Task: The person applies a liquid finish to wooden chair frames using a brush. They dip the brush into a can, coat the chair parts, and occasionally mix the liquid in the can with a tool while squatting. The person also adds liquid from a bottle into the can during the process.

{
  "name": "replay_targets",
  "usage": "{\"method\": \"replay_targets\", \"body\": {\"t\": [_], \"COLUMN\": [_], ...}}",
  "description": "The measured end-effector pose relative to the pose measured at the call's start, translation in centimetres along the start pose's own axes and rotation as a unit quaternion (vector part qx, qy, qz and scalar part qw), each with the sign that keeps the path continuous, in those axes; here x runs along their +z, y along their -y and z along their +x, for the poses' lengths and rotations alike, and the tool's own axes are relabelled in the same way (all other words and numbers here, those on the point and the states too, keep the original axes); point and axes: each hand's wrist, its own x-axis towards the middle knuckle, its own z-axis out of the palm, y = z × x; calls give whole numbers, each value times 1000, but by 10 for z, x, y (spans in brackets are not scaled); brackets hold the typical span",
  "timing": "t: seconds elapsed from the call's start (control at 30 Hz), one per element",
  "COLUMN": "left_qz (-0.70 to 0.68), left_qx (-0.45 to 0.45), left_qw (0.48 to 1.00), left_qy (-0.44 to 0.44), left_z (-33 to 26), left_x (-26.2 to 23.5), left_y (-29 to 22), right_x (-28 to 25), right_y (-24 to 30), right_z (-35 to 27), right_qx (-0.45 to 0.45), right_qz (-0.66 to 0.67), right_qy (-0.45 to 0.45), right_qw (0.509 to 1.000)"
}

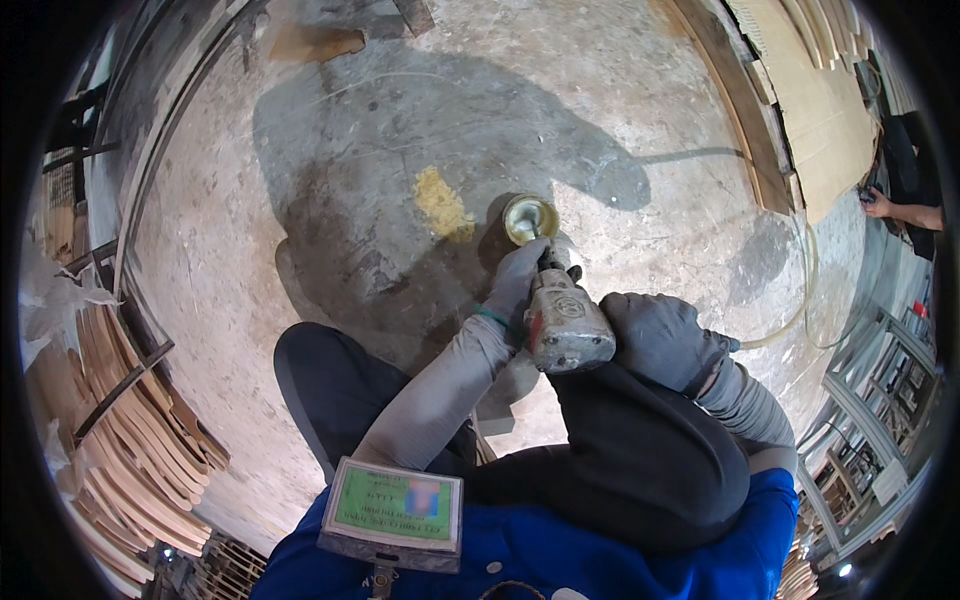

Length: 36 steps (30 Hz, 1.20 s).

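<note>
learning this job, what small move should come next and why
Perhaps draw the left hand back slightly: it sits right at the front end of the grey tool, close to the round container, while the right hand seems to hold it.

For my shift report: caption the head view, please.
Gloved left hand and right hand at a scuffed power tool, front end near a round container, above a stained floor.
</note>
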Motion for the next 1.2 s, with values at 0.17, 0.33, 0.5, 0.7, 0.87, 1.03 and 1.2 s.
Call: {"method": "replay_targets", "body": {"t": [0.17, 0.33, 0.5, 0.7, 0.87, 1.03, 1.2], "left_qz": [25, 8, 40, 39, 54, 8, -12], "left_qx": [-11, -11, 21, 12, 9, -27, -66], "left_qw": [999, 1000, 999, 998, 999, 1000, 997], "left_qy": [38, 0, 3, 38, -2, -12, -28], "left_z": [7, -3, 1, 13, 4, 2, -6], "left_x": [-9, -4, -1, -13, -6, -5, 10], "left_y": [1, -1, -5, -2, -6, -2, -1], "right_x": [-7, -6, -1, -7, 0, 1, -1], "right_y": [1, 1, 3, 5, 0, -1, -3], "right_z": [0, 1, 3, 3, 5, 3, -1], "right_qx": [5, -14, 19, 31, 9, 6, 17], "right_qz": [-8, 11, 9, 20, 28, -8, -23], "right_qy": [25, 14, 8, 10, 9, 18, 31], "right_qw": [1000, 1000, 1000, 999, 1000, 1000, 999]}}
